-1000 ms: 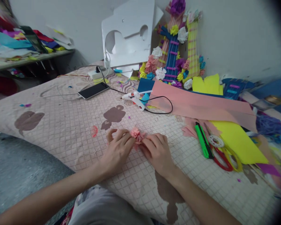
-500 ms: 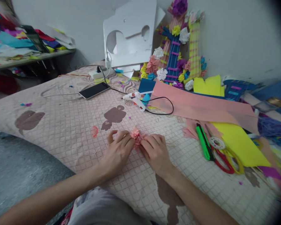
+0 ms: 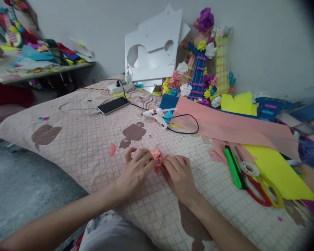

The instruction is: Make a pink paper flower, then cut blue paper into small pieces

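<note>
A small pink paper flower sits on the quilted cloth between my two hands. My left hand pinches its left side with curled fingers. My right hand grips its right side, fingers closed around the paper. Both hands rest on the cloth, near its front edge.
A white glue gun with a black cord lies beyond the hands, a phone further left. At the right lie a green cutter, red scissors, a tape roll, pink and yellow paper sheets. Flower-decorated crafts lean on the wall.
The view has shifted a little, so everything sits lower and further right. Both hands stay on the pink flower, with only slight finger movement.
</note>
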The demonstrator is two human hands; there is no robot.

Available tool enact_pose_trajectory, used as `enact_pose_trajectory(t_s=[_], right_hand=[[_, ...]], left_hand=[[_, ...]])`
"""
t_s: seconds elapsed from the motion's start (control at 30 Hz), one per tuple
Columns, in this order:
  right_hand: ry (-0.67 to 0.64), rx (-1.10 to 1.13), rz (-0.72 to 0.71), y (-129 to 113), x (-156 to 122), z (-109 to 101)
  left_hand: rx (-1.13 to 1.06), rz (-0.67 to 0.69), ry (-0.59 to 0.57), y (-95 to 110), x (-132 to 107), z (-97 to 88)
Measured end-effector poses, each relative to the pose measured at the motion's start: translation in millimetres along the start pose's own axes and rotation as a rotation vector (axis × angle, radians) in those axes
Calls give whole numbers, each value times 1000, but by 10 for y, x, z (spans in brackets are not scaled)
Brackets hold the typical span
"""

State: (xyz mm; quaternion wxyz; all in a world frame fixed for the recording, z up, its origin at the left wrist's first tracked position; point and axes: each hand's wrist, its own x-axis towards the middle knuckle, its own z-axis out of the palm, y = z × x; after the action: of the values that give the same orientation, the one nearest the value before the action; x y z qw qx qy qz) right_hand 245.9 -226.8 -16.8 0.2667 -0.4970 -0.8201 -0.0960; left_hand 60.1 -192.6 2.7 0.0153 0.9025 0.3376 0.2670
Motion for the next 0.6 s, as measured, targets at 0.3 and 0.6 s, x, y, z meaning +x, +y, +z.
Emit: enact_pose_trajectory(t_s=[0.3,0.6], right_hand=[[40,20,31,-19,1,-15],[48,3,13,-14,11,-57]], left_hand=[[-10,18,-39,-4,4,37],[-58,15,-35,-23,-13,71]])
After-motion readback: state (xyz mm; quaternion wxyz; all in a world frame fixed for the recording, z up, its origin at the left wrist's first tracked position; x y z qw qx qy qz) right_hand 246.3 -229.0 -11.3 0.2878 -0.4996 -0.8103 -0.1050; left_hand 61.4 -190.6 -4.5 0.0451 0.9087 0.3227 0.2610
